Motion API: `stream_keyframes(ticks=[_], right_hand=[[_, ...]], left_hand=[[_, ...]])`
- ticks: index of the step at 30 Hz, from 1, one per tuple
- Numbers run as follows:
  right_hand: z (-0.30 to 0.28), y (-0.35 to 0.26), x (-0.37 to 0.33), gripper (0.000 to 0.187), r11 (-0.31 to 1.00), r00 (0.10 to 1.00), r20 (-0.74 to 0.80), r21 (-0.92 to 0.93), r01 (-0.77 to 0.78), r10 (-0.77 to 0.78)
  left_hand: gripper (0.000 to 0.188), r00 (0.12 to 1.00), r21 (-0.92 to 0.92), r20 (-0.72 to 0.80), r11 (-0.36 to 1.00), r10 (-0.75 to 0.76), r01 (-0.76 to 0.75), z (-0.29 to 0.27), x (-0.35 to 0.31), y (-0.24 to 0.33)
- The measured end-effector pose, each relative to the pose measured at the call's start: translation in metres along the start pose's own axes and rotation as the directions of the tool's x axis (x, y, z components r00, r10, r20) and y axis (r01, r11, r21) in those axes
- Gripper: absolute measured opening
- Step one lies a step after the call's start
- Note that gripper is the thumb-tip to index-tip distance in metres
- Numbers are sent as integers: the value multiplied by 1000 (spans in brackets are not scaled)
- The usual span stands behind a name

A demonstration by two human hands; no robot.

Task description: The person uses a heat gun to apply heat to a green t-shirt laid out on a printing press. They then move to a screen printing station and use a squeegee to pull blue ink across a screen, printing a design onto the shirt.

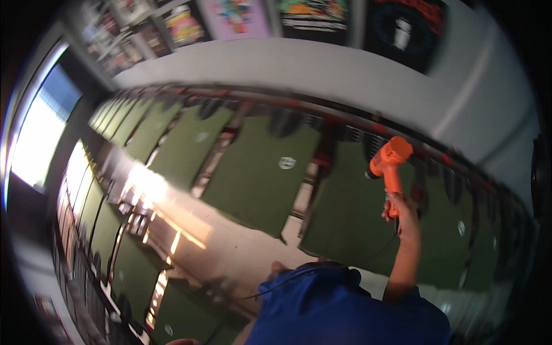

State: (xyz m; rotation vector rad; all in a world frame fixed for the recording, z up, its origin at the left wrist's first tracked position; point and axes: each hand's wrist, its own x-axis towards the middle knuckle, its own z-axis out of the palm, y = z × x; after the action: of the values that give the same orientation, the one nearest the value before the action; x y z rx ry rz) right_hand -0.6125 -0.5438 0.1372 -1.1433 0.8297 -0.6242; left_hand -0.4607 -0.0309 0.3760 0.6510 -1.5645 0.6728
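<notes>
Heat gun [393,155], bright orange, was up in the right-hand part of the frame, its dark nozzle tipped down toward the left. My right hand [401,214] had its grip closed round the handle, fingers wrapped in front. A dark cord [376,255] ran from the handle's foot, curving down and left toward my blue shirt [345,307]. As for my left hand, I could not tell its state (only a sliver of skin [183,342] showed at the bottom edge). Behind the tool a flat green piece [345,213] lay in the long row crossing the middle of the frame; whether the nozzle touched it, I could not tell. Another green piece [261,172], just left of it, bore a small white mark [287,163]. A second green row [135,270] filled the lower left, posters [313,20] lined the top, and a bright window [43,135] glared at far left.
</notes>
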Motion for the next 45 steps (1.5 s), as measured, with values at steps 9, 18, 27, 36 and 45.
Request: stream_keyframes(ticks=[9,18,27,36,45], right_hand=[[-89,29,-34,37,991,968,-213,10,-133,132],[-104,31,-23,29,989,967,-211,-4,-149,145],[-98,41,3,28,981,971,-144,56,-184,190],[-93,47,4,29,989,961,-245,-44,-139,124],[-91,44,-5,25,987,951,-273,-30,-159,145]], left_hand=[[43,398,-195,-257,451,-881,871,-22,-109,-139],[42,109,312,-107,70,-988,947,39,-200,-250],[23,-21,473,-52,-43,-998,880,36,-454,-280],[28,106,731,-417,-264,-903,629,144,-471,-267],[34,291,805,-282,-60,-914,590,129,-498,-256]])
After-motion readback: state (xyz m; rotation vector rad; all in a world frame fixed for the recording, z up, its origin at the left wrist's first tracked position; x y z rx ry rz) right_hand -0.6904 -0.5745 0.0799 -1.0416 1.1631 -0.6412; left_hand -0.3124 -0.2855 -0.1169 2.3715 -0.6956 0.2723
